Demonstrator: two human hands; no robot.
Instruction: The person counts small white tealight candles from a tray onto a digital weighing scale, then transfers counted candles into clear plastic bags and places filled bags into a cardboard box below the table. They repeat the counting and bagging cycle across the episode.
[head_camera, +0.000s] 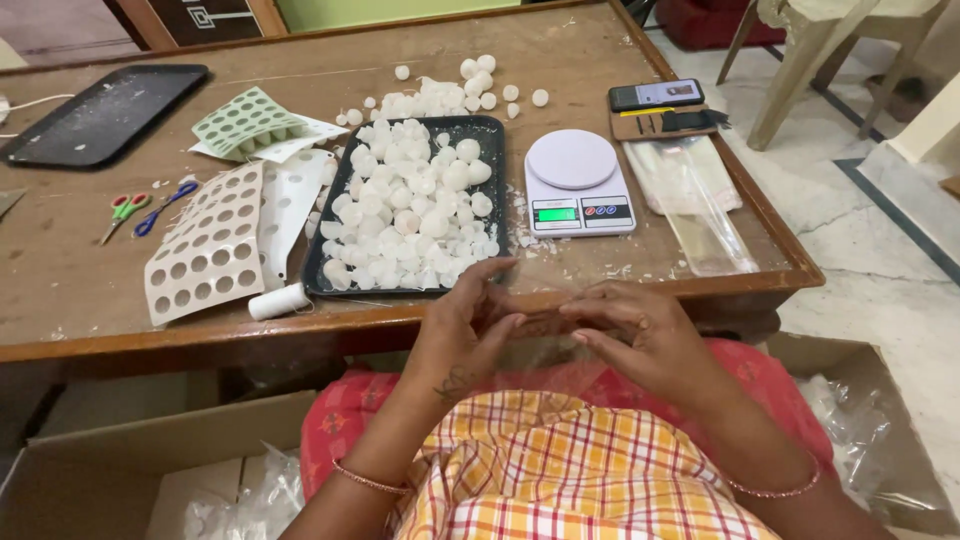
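Observation:
My left hand (465, 325) and my right hand (632, 332) meet just below the table's front edge, above my lap. Their fingertips pinch a thin clear plastic bag (545, 352) that is hard to make out. Just beyond the hands lies a black tray (496, 180) heaped with several small white round pieces (405, 205). More white pieces (470, 90) lie loose on the table behind the tray. A white digital kitchen scale (578, 185) stands to the right of the tray, with nothing on its plate.
A stack of clear bags (692, 195), a phone (655, 94) and a brown case (650, 124) lie right of the scale. Perforated sheets (205, 250), a green mould (245, 120), two scissors (140, 208), a white roll (277, 300) and another black tray (100, 112) are on the left. Cardboard boxes (130, 440) flank my lap.

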